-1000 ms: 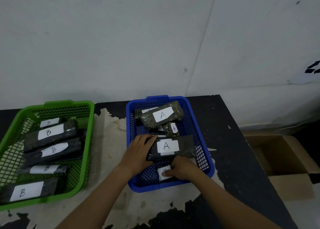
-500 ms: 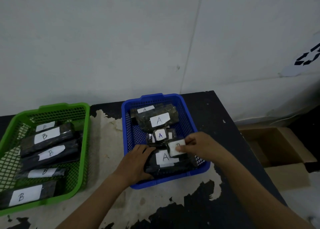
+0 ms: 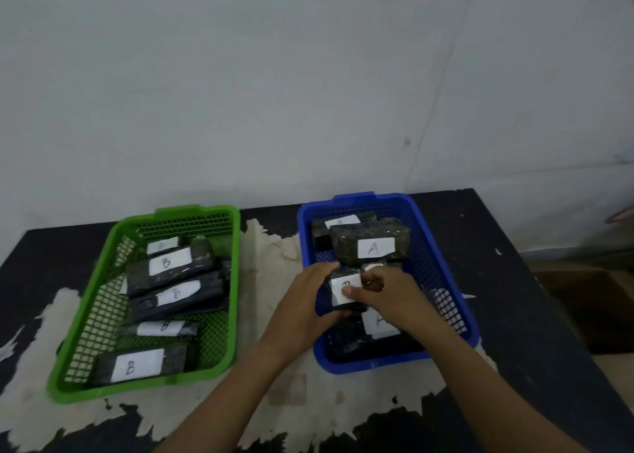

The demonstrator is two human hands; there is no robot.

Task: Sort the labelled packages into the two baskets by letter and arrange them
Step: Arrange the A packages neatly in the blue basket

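A small dark package (image 3: pixel 344 289) with a white B label is held above the blue basket (image 3: pixel 446 274). My left hand (image 3: pixel 302 305) grips its left side and my right hand (image 3: pixel 391 293) pinches its right side, thumb on the label. Inside the blue basket lie a large package labelled A (image 3: pixel 372 246) at the back, another A package (image 3: pixel 379 324) under my hands, and one more behind. The green basket (image 3: pixel 85 315) on the left holds several dark packages labelled B (image 3: pixel 171 263).
Both baskets stand on a dark table with worn pale patches (image 3: pixel 274 253), against a white wall. A brown cardboard box (image 3: pixel 590 308) sits lower at the table's right edge.
My right hand lifted the small B package from the front of the blue basket and carried it left. My left hand left the front A package and took hold of the small one.
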